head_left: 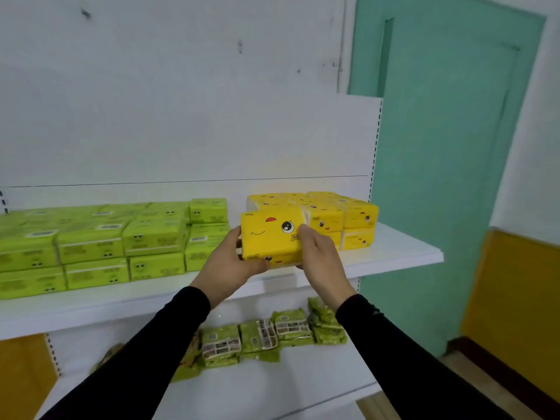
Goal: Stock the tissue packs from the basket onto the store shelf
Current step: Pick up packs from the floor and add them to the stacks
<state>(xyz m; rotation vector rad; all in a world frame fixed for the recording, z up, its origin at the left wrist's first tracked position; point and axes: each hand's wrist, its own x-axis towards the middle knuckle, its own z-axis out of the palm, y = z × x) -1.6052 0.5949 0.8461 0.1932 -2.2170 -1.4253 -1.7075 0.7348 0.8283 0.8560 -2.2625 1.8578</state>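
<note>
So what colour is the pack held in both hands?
Bright yellow pack with a cartoon face, seen in the head view.

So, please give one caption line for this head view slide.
Both hands, left and right, hold a yellow tissue pack at the white shelf, between green packs and yellow ones.

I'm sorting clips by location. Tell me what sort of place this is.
Probably a small shop. White store shelves on slotted uprights carry stacked green tissue packs and yellow tissue packs, with more wrapped green packets on the shelf below.

White wall, teal door
</note>
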